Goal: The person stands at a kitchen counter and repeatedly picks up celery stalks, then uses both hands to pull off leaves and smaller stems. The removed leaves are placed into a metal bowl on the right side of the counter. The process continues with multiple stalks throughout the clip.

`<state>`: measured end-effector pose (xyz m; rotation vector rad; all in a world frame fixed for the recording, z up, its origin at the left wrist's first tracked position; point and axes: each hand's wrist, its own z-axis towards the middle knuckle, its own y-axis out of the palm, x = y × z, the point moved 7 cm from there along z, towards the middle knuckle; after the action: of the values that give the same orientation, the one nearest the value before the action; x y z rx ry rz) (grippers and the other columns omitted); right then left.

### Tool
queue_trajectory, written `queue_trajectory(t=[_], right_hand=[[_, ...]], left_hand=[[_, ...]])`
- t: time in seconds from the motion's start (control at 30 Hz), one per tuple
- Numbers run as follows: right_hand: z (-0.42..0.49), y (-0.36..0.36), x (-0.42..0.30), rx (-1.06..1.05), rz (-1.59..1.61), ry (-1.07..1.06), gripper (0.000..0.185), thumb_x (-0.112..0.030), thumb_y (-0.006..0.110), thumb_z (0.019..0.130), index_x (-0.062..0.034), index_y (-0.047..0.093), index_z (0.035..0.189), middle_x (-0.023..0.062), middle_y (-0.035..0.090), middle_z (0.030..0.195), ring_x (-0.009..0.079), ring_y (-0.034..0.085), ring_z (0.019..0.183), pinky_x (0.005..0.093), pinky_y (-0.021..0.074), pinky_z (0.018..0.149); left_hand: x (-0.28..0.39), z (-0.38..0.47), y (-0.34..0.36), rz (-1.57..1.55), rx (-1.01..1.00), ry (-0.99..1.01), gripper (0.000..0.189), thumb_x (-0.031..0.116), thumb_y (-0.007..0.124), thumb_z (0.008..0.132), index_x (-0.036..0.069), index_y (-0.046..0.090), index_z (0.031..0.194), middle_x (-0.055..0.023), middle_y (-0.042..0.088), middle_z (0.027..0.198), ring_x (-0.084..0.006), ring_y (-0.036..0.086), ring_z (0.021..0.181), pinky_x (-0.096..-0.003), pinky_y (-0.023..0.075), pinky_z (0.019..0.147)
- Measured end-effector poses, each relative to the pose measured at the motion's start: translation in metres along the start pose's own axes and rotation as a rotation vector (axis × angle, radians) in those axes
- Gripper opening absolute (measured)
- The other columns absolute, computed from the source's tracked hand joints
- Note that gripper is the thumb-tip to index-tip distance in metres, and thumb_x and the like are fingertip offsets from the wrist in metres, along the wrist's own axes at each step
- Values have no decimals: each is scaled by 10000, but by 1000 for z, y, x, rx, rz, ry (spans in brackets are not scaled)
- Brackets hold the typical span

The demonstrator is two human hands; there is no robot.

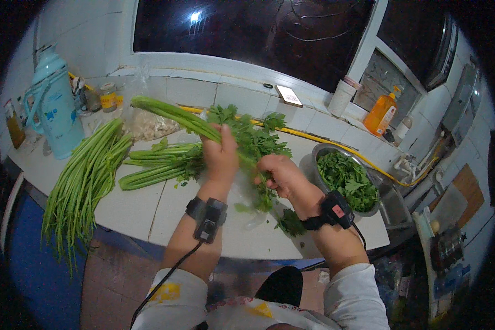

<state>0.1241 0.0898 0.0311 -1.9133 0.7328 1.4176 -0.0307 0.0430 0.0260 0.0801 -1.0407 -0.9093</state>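
Observation:
My left hand (221, 154) grips a bunch of celery (171, 112) around its stalks, with the pale ends pointing to the upper left. The leafy tops (253, 134) spread out to the right of this hand. My right hand (284, 174) has its fingers curled on a leafy celery stem, and leaves hang below it. More celery stalks (161, 165) lie on the white table (198, 222) left of my left hand. Just right of my right hand stands a metal bowl (317, 159) holding plucked celery leaves (348, 179). A loose leaf sprig (291, 222) rests under my right wrist.
A heap of thin green stalks (86, 177) hangs over the table's left front edge. Behind it are a blue thermos (55, 111), jars (108, 99) and a plastic bag (148, 126). A yellow hose (313, 136) runs along the wall. A sink (394, 206) sits right of the bowl.

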Motion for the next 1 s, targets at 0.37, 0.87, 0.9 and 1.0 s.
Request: queue_trajectory(t=[0.37,0.87,0.9,1.0], right_hand=[[-3,-2,17,-137,136,34,203,-185,510,810,-38,606,911,56,594,744,70,447,495,177,296,373],[-28,-25,18,-266,-340,-283,206,-178,414,860,-71,587,893,-15,547,817,88,474,728,240,384,598],[-28,-24,13,-257,-411,-369,201,-157,409,859,-62,583,891,-11,543,806,92,478,734,251,394,604],[-35,-21,1,-162,-556,-627,177,-125,410,850,-67,574,883,47,544,770,166,503,697,309,415,598]], left_hand=[[9,3,-11,-62,123,4,137,161,453,952,63,359,936,-25,452,651,-116,451,578,-280,405,604],[-3,9,-25,-61,242,-30,192,187,485,939,32,371,946,-51,487,689,-131,478,576,-279,416,572],[-4,8,-24,-53,229,-40,192,189,484,939,33,373,946,-48,485,687,-132,477,579,-281,415,578],[-5,6,-22,-17,188,-69,190,196,482,940,37,378,945,-42,480,681,-133,474,592,-286,413,594]])
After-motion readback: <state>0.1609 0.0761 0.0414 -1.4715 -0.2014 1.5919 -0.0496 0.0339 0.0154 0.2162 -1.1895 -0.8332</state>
